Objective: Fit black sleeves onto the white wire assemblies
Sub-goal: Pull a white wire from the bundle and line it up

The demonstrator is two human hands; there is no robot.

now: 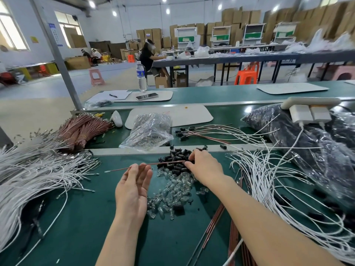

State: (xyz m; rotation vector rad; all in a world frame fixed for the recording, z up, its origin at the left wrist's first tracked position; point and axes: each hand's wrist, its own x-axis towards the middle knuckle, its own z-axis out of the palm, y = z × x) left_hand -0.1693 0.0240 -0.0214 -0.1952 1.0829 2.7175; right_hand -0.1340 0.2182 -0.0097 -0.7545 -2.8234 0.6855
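**Wire stretched between two hands at the sleeve pile**

Head view. A person works at a green desk (86, 227). The left grip (132, 186) lies palm up, its fingers straight and apart, clamped on nothing. A thin brown wire (153, 163) rests across its fingertips, and the wire's metal tip points past them to the left. The right grip (203, 166) is palm down with its fingers curled together. It pinches the other end of the brown wire right at the edge of the black sleeves (177, 157). Whether a sleeve is also between those fingers I cannot tell.

The black sleeves lie in a loose heap in the middle of the desk, against a raised pale rail (134, 150). They touch a heap of small clear caps (172, 191) just nearer the person. White wires (28, 169) spread in a thick fan on the left side of the desk. A second heap of white wires (269, 179) lies tangled on the right, beside the right forearm. A few loose brown wires (214, 223) lie under that forearm.

Beyond the rail sit a tied bundle of brown wires (82, 129), a clear plastic bag (149, 131) and several sleeved wires (201, 131). A large bag of dark parts (307, 146) is there too, with a white power strip (309, 104) on it. Further back stand a water bottle (141, 75) and a phone (147, 96).
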